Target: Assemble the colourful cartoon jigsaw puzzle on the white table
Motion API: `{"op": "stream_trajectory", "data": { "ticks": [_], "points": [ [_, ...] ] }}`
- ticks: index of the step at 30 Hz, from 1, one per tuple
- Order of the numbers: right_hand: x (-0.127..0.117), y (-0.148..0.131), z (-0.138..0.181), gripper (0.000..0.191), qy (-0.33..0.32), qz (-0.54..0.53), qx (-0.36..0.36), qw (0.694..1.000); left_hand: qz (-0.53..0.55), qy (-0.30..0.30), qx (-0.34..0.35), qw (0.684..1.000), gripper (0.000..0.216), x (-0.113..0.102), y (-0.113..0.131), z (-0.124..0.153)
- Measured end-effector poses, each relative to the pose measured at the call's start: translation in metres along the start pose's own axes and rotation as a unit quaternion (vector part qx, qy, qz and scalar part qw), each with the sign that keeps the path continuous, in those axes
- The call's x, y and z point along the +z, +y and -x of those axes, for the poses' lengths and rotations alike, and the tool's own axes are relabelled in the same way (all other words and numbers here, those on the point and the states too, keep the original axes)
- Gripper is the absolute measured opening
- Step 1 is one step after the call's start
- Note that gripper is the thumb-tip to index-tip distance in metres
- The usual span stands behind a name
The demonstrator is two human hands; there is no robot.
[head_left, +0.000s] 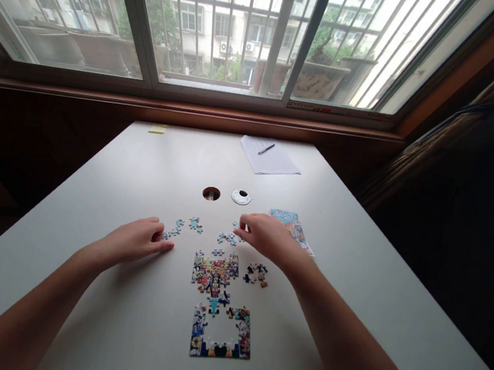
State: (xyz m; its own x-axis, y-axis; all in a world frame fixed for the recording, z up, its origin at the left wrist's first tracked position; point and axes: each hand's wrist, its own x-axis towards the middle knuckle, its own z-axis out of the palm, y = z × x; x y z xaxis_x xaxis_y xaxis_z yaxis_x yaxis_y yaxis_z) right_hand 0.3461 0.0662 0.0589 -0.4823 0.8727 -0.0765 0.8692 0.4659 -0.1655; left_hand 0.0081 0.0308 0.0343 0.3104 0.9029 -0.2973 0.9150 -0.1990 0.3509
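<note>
My left hand (134, 240) rests on the white table at the left, fingers loosely curled and thumb stretched out apart from them. Its fingertips are beside a few loose light-blue jigsaw pieces (173, 230). Over another group of loose pieces (226, 238), my right hand (263, 235) is closed in a pinch. A small puzzle piece (236, 224) shows at its fingertips, partly hidden. Between my forearms lies a joined colourful puzzle section (216, 270). Nearer to me is a frame-shaped puzzle section (195, 347) with an open middle and a gap in its top edge.
Dark loose pieces (256, 274) lie right of the joined section. A printed picture sheet (299, 230) is partly behind my right hand. Farther back are a round table hole (211, 194), its cover (241, 196), paper (272, 161) with a pen (266, 149), and yellow notes (158, 129).
</note>
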Motion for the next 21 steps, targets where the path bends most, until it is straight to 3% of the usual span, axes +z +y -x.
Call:
{"op": "stream_trajectory", "data": {
  "ticks": [4,21],
  "points": [
    [0.010,-0.005,-0.004,0.015,-0.003,-0.047,-0.052,0.998,-0.020,0.005,-0.010,1.000,0.055,0.002,0.001,-0.001],
    [0.017,-0.002,-0.007,0.012,-0.002,-0.089,-0.061,0.994,-0.035,0.012,-0.024,0.999,0.060,0.003,0.007,-0.001]
  ]
}}
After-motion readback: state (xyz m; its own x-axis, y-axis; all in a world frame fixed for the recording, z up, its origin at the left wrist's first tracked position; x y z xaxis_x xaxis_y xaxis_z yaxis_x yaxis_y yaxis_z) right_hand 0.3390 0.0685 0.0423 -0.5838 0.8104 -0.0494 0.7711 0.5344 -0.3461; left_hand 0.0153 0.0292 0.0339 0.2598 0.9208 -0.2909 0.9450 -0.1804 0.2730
